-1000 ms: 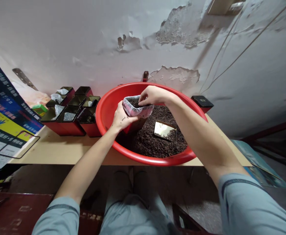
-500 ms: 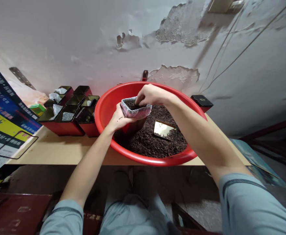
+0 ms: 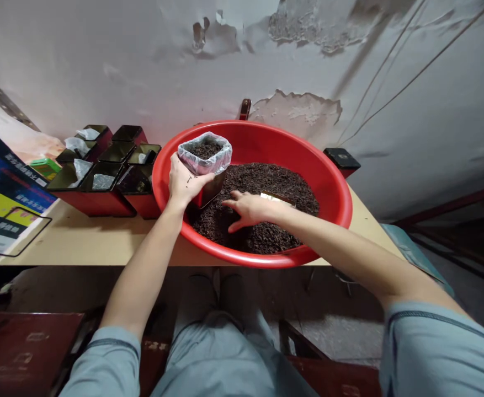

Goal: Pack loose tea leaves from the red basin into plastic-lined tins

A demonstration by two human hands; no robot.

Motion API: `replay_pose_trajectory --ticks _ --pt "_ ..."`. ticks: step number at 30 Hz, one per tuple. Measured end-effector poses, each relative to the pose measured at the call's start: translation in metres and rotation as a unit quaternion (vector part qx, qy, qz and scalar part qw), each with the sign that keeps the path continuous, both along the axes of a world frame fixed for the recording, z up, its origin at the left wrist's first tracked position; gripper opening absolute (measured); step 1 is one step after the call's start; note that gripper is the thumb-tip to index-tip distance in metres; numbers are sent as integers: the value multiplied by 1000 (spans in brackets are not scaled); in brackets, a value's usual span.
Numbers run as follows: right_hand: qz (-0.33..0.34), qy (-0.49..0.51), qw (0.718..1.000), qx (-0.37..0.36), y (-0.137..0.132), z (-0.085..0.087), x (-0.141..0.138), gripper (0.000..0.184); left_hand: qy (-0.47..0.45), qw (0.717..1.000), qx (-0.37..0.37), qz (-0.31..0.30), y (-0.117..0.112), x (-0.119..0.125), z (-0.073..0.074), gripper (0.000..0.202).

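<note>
My left hand grips a red tea tin lined with a clear plastic bag. Dark loose tea leaves show inside the bag, close to its rim. The tin is held over the left side of a big red basin. More dark leaves cover the basin's bottom. Just above this heap is my right hand, fingers spread and nothing visible in them. Partly hidden behind my right wrist, a shiny gold lid lies on the leaves.
Several open red tins, some with plastic liners, stand left of the basin on the wooden table. A dark-lidded tin is at the basin's back right. A printed box stands at far left, and peeling wall rises behind.
My right hand has left the tin's mouth and come down to the leaf heap, its fingers opening. The tin in my left hand has shifted left and sits more upright.
</note>
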State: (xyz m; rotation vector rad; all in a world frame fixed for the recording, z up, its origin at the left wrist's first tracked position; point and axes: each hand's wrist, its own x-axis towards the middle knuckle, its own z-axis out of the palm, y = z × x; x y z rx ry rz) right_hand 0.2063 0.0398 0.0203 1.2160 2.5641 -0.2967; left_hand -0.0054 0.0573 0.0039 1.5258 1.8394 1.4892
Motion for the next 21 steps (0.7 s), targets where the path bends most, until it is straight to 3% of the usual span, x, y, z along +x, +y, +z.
replay_pose_trajectory --ticks 2,4,8,13,17,21 --pt "17 -73 997 -6 -13 -17 -14 114 9 1000 -12 -2 -1 0 0 100" --pt "39 -108 993 15 -19 -27 -19 117 12 1000 -19 -12 -2 0 1 99" --pt "80 -81 992 56 -19 -32 -7 91 5 1000 -4 -31 -4 2 1 101" --pt "95 -17 995 24 -18 -28 9 64 12 999 7 -38 -4 4 1 102" --pt "61 85 994 17 -5 -23 17 46 16 999 12 -47 -4 5 -1 102" --pt "6 244 968 62 17 -11 35 33 16 998 19 -62 -5 6 -1 102"
